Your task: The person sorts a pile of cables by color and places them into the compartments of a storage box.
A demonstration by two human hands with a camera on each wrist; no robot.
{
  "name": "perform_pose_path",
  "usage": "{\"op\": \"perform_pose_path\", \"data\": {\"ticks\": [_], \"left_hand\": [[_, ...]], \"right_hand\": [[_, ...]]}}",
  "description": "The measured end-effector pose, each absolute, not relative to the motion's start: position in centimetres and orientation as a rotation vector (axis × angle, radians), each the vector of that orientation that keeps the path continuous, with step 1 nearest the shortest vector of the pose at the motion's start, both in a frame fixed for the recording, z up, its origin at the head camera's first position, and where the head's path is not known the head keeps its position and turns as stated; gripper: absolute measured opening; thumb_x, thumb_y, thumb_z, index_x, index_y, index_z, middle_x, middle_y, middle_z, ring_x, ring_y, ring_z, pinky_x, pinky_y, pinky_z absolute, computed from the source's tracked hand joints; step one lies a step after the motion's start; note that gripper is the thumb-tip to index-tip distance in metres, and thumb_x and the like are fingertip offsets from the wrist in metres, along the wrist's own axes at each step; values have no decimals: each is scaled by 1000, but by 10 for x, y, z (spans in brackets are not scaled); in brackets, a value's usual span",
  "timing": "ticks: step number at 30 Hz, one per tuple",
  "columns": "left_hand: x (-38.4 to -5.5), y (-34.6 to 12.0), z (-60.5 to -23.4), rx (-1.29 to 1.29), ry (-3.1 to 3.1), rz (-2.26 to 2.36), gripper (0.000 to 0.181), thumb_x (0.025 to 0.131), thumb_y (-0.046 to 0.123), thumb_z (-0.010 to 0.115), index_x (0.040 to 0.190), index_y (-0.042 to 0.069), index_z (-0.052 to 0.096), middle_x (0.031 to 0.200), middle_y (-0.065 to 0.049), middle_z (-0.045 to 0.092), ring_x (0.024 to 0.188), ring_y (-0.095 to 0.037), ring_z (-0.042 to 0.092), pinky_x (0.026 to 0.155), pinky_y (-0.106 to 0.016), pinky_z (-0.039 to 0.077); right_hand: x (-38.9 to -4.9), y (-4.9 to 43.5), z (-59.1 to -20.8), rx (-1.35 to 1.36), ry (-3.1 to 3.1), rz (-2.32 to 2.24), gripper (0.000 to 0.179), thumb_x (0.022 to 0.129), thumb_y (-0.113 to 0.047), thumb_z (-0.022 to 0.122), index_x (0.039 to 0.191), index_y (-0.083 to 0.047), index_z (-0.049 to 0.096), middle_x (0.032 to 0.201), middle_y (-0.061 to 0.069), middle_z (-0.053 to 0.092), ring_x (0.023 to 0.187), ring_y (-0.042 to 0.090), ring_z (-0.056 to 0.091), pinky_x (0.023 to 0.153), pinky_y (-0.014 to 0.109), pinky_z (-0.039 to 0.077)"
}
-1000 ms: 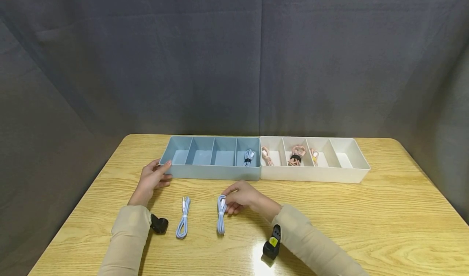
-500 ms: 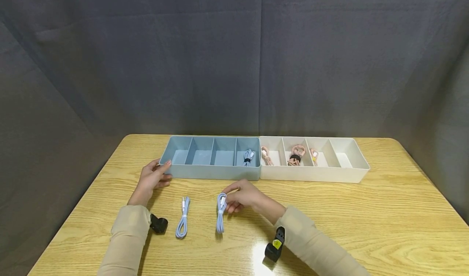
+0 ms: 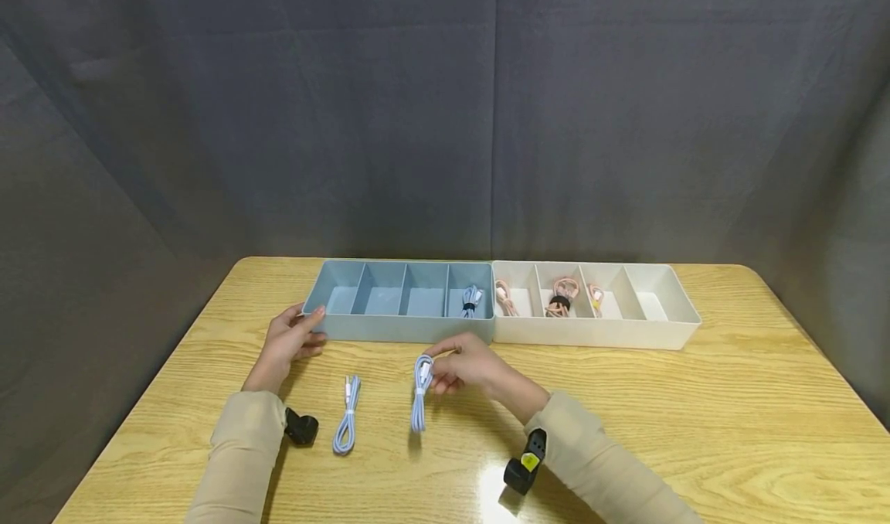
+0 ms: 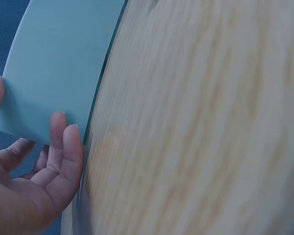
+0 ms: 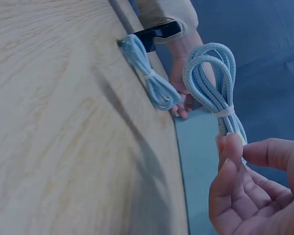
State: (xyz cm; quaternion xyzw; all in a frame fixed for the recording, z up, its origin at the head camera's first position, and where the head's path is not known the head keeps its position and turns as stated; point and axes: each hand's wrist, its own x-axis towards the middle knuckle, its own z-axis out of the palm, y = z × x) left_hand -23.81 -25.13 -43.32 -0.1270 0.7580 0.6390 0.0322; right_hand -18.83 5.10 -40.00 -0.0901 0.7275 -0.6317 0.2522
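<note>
My right hand (image 3: 467, 364) pinches a coiled light-blue charging cable (image 3: 419, 395) near its white plug, holding it above the table. The right wrist view shows thumb and fingertips on the end of this cable (image 5: 214, 78), its loop pointing away from the hand. My left hand (image 3: 290, 341) rests at the front left corner of a blue divided box (image 3: 403, 328). Its thumb lies at the rim and its relaxed fingers (image 4: 71, 156) lie by the outer wall. A second light-blue cable (image 3: 348, 416), bundled with a white tie, lies on the table between the hands.
A white divided box (image 3: 591, 332) stands against the blue box's right end, with pink cables (image 3: 562, 296) in three compartments. A blue cable with a black strap (image 3: 471, 300) is in the blue box's rightmost compartment. A dark curtain (image 3: 445, 122) hangs behind the wooden table (image 3: 730, 416).
My right hand has raised its cable off the table and moved slightly away from me, toward the boxes. My left hand has stayed at the blue box's corner.
</note>
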Motion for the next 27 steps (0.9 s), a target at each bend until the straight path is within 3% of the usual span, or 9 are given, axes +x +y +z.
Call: {"op": "perform_pose_path", "data": {"ticks": [10, 18, 27], "left_hand": [[-232, -246, -417, -390, 2334, 1906, 68, 90, 39, 55, 140, 1, 29, 119, -18, 45, 70, -5, 59, 65, -24, 53], [-232, -248, -421, -373, 2319, 1956, 79, 82, 47, 62, 138, 0, 32, 107, -10, 50, 68, -5, 59, 61, -22, 53], [-232, -247, -420, -369, 2339, 1933, 75, 85, 45, 59, 138, -1, 32, 107, -11, 49, 68, -5, 59, 62, -23, 53]], "right_hand": [[-194, 54, -386, -242, 1977, -1831, 32, 82, 6, 53, 113, 13, 57, 63, 7, 64, 48, 7, 57, 46, 18, 46], [-200, 57, -378, -257, 1986, -1835, 32, 84, 2, 53, 115, 11, 56, 64, 6, 64, 49, 8, 58, 49, 20, 46], [-209, 60, -374, -214, 2013, -1829, 32, 85, 1, 52, 115, 10, 57, 63, 4, 63, 51, 9, 58, 52, 23, 48]]}}
